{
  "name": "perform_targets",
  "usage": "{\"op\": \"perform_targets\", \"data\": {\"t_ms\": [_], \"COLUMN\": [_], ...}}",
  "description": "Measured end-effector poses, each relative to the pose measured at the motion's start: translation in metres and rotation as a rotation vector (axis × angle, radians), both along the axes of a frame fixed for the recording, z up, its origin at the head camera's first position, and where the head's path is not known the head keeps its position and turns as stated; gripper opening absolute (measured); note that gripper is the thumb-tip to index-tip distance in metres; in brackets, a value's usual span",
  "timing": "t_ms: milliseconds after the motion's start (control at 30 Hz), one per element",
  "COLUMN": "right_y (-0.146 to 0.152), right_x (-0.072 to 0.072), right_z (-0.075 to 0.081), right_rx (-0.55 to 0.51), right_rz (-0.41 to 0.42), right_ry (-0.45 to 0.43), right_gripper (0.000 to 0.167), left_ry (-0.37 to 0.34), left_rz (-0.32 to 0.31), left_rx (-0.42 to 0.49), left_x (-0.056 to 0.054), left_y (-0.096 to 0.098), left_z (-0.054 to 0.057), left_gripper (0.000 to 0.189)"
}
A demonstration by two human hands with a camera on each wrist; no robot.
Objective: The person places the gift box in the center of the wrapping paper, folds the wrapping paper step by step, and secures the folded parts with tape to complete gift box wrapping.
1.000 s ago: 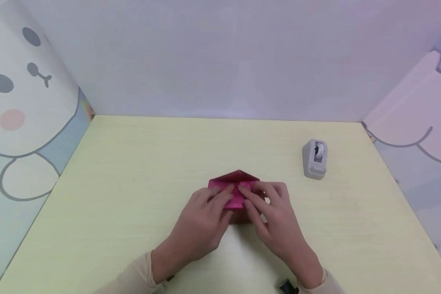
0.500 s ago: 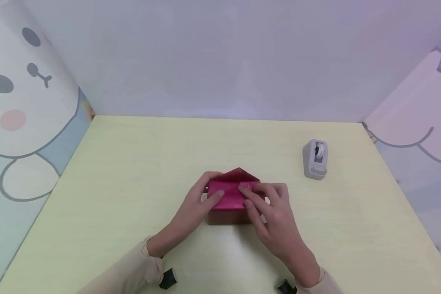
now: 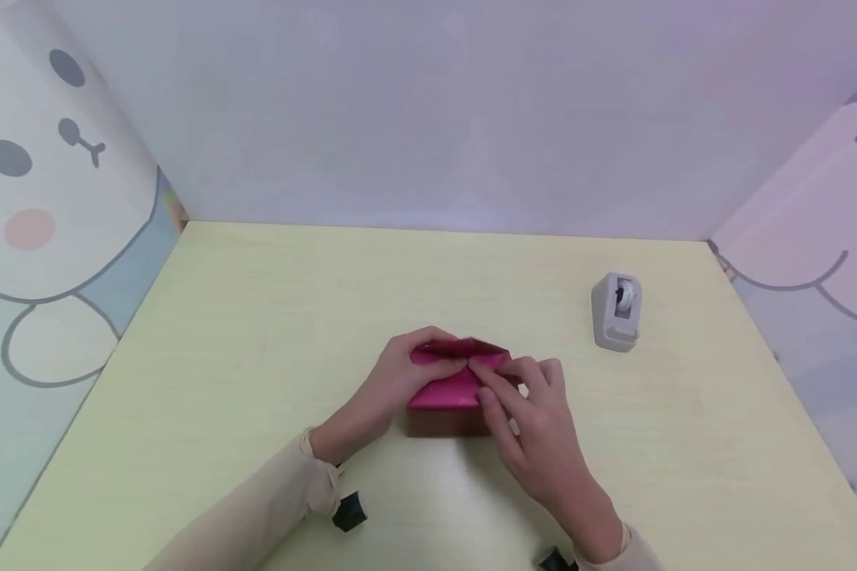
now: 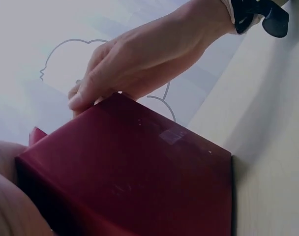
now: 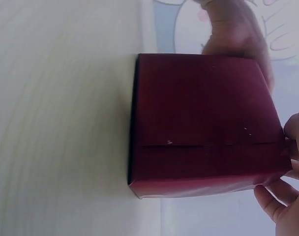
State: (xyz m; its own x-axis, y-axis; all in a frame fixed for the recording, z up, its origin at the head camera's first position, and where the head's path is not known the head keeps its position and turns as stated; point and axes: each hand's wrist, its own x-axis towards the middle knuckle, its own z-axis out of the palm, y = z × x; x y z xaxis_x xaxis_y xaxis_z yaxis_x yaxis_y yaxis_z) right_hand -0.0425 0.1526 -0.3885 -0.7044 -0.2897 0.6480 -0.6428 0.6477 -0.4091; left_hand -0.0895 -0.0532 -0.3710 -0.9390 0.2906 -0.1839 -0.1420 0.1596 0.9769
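A box wrapped in glossy red paper (image 3: 446,422) sits on the table in the head view, its top bright pink and a paper flap (image 3: 487,347) raised along the far edge. My left hand (image 3: 391,379) grips it from the far left, thumb lying across the top and fingers behind the flap, partly hidden. With its fingertips, my right hand (image 3: 543,428) presses on the top near the right edge, close to the left thumb. The left wrist view shows a clear tape piece (image 4: 172,135) on one side of the box, and the right hand at its upper corner.
A grey tape dispenser (image 3: 616,313) stands on the right part of the pale table (image 3: 257,309). Grey-white panels (image 3: 443,119) with cartoon drawings enclose the back and sides. Black wrist-camera parts (image 3: 350,511) hang below the sleeves.
My left hand has shifted from the top to the box's far left side, and its thumb has slid right across the top. The flap now leans lower. The right hand stays nearly in place.
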Motion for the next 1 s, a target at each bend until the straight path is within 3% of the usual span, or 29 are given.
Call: {"op": "perform_targets", "data": {"t_ms": [67, 200, 400, 600, 833, 1000], "right_y": [0.003, 0.01, 0.01, -0.004, -0.014, -0.016], "right_x": [0.0, -0.006, -0.025, -0.036, -0.037, -0.038], "right_z": [0.003, 0.014, 0.03, 0.031, 0.023, 0.022], "right_rx": [-0.063, -0.181, -0.114, -0.136, -0.255, -0.262], "right_rz": [-0.006, -0.007, 0.049, 0.106, 0.068, 0.082], "right_ry": [-0.054, -0.15, -0.232, -0.337, -0.301, -0.256], "right_gripper": [0.027, 0.036, 0.058, 0.051, 0.026, 0.026], "left_ry": [-0.011, -0.012, 0.002, 0.042, 0.079, 0.152], "left_rz": [0.005, 0.003, -0.001, -0.01, -0.025, -0.127], "left_rx": [0.004, 0.003, -0.015, -0.008, -0.056, -0.138], "left_x": [-0.002, -0.003, -0.004, -0.003, -0.003, 0.01], "left_y": [0.001, 0.002, 0.0, 0.001, -0.001, -0.021], "left_z": [0.0, 0.001, 0.001, -0.001, 0.002, 0.003], "left_gripper": [0.025, 0.024, 0.026, 0.024, 0.03, 0.064]}}
